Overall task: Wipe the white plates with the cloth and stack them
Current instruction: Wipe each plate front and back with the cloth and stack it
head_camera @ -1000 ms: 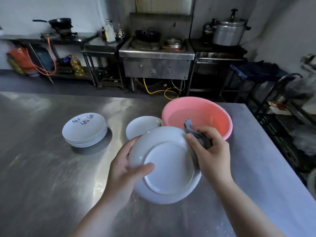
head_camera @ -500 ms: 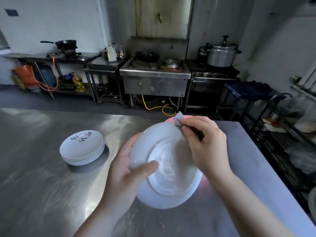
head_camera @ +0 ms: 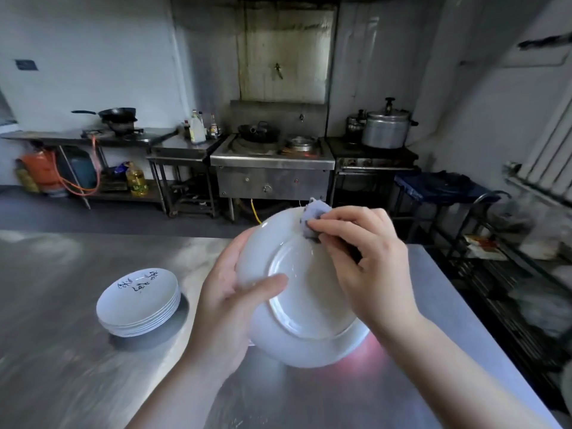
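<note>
My left hand (head_camera: 230,300) grips a white plate (head_camera: 305,308) by its left rim, thumb across the underside, which faces me tilted above the table. My right hand (head_camera: 368,258) holds a small grey cloth (head_camera: 312,220) bunched against the plate's upper rim. A stack of several white plates (head_camera: 139,301) with dark writing on the top one sits on the steel table (head_camera: 62,351) to the left. A pink glow under the held plate is all that shows of the basin; the held plate hides it.
The table's right edge (head_camera: 483,320) runs beside dark wire racks (head_camera: 510,274). Across the aisle stand a steel stove (head_camera: 272,162), a big lidded pot (head_camera: 387,128), a wok on a side counter (head_camera: 114,114) and a gas cylinder (head_camera: 43,171).
The plate has been lifted higher and tilted toward me, now covering the pink basin and the loose plate. The cloth slid along the rim to the plate's top edge. The view tipped upward.
</note>
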### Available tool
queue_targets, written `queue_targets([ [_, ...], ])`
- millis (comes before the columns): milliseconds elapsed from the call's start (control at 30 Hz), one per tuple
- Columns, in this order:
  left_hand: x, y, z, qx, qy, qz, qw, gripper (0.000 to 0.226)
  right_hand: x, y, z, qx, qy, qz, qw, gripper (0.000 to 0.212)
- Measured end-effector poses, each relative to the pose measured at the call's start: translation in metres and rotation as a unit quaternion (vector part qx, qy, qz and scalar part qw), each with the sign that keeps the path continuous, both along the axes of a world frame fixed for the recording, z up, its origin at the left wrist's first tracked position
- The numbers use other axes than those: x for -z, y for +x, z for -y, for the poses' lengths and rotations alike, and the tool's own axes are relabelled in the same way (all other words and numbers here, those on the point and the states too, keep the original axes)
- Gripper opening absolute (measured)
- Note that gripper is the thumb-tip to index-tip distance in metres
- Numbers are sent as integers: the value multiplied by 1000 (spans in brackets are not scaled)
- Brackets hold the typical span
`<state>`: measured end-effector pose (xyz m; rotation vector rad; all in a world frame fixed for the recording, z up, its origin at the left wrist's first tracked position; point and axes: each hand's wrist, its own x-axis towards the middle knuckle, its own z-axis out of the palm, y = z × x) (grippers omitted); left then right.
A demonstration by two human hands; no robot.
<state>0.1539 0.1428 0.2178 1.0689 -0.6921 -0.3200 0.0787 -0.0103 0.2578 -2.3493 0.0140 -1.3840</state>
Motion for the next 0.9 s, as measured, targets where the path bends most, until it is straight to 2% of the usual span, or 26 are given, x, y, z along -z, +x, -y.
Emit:
queue_targets([
  [67, -5, -3, 6, -3, -22, -21, 1000, 58, -3, -6, -4, 38, 8, 5, 999, 21],
  [233, -13, -5, 10, -36, -84, -113, 989, 61, 15, -36, -16, -53, -128, -72, 988, 25],
  [300, -16, -6, 10, -59, -97, -120, 986, 63, 13, -37, -4, -25, -111, -58, 992, 28],
  [400, -22, -14, 15, -64, -91, -99, 989, 61, 1, -24, 0, 48, -20, -9, 999, 24],
  [567, -33, -15, 11, -67, -94, -53, 992, 63, -10, -20, 5, -35, -103, -4, 994, 28],
  [700, -38, -17, 9, -33, -63, 21, 997, 57, -40, -8, 15, 64, 13, 63, 996, 23],
  [733, -39, -19, 11, -30, -51, 40, 997, 56, -44, -3, 7, 46, -3, 52, 998, 24],
  [833, -39, -19, 14, -29, -50, 53, 997, 59, -45, 0, -12, -108, -157, -13, 982, 29],
  [867, -39, -18, 14, -22, -50, 54, 997, 60, -49, 1, -8, -127, -173, -28, 976, 29],
  [900, -40, -18, 12, -18, -48, 59, 997, 60, -53, 2, -2, -113, -146, -27, 982, 28],
])
